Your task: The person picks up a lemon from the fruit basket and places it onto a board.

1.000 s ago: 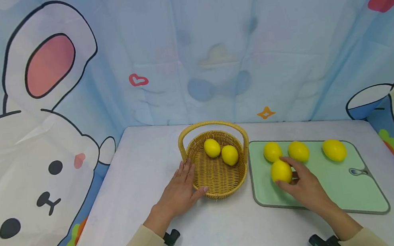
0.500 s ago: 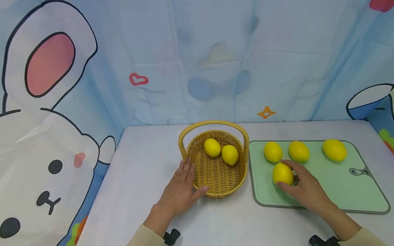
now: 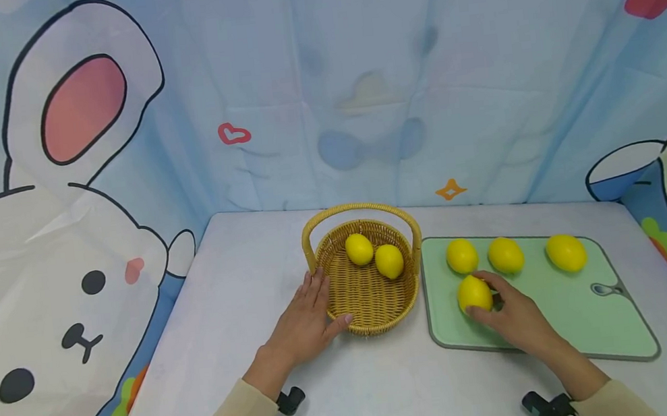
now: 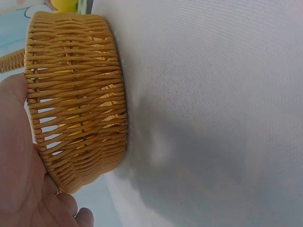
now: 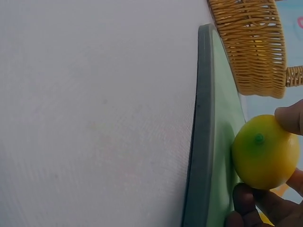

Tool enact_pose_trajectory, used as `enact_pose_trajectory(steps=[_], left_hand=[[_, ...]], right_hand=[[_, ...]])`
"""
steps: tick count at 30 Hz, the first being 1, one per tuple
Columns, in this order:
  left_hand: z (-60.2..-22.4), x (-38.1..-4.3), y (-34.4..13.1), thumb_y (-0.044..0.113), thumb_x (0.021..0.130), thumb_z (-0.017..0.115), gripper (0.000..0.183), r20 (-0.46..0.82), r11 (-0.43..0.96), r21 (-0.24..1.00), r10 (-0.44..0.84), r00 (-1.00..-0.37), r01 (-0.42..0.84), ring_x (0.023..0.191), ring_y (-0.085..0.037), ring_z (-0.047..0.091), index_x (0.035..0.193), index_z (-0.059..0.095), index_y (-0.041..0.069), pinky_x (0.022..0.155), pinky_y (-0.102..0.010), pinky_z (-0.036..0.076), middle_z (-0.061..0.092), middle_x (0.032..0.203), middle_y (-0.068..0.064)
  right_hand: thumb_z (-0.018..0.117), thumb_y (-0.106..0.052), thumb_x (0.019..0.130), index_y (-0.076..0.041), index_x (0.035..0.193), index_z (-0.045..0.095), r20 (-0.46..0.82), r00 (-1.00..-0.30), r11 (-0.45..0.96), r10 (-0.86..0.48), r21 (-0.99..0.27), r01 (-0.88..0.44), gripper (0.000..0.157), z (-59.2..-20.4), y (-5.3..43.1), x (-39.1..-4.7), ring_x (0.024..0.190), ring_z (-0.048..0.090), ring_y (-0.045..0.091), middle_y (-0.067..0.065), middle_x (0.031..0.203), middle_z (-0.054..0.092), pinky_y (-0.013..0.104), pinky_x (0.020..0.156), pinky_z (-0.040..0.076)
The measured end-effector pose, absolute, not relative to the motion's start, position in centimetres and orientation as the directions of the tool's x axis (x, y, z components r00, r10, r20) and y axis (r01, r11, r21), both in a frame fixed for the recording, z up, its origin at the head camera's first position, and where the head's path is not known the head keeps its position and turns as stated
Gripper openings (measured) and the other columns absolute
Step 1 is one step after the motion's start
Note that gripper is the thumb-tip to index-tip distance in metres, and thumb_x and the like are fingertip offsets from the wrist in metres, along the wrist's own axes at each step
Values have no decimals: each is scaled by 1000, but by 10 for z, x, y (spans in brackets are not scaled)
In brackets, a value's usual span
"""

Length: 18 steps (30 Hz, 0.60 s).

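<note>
My right hand (image 3: 518, 316) holds a lemon (image 3: 474, 294) between thumb and fingers at the left part of the green cutting board (image 3: 559, 326). In the right wrist view this lemon (image 5: 265, 151) shows its stem end close to the board; whether it touches is unclear. My left hand (image 3: 303, 323) rests against the left side of a wicker basket (image 3: 374, 309), fingers extended along it and thumb at the front rim. Inside the basket lie two lemons, a left one (image 3: 359, 250) and a right one (image 3: 389, 262).
Along the board's far side lie a left lemon (image 3: 462, 256), a middle lemon (image 3: 506, 255) and a right lemon (image 3: 567, 253). The basket's handle (image 3: 358, 209) arches upright. A white cloth (image 3: 389, 392) covers the table, and a printed curtain (image 3: 270, 72) hangs behind.
The right hand, with the lemon, shifts a little right and then slightly left again. The left hand and basket stay in place.
</note>
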<state>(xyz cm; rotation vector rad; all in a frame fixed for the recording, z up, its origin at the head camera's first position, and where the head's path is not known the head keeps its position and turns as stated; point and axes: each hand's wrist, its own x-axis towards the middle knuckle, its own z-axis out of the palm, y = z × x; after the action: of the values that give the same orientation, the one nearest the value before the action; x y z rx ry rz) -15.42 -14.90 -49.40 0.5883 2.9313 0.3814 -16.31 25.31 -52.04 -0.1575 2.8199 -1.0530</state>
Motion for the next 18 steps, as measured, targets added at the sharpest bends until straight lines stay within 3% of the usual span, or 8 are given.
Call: enact_pose_trajectory(steps=[18], left_hand=[[-492, -155, -149, 70, 108, 30, 95, -82, 893, 261, 398, -914, 366, 165, -30, -2, 168, 13, 0, 134, -44, 13, -1, 178, -15]], right_hand=[[71, -45, 100, -1, 159, 39, -93, -984, 747, -154, -663, -54, 81, -520, 258, -167, 117, 57, 38, 27, 145, 54, 54, 95, 51]])
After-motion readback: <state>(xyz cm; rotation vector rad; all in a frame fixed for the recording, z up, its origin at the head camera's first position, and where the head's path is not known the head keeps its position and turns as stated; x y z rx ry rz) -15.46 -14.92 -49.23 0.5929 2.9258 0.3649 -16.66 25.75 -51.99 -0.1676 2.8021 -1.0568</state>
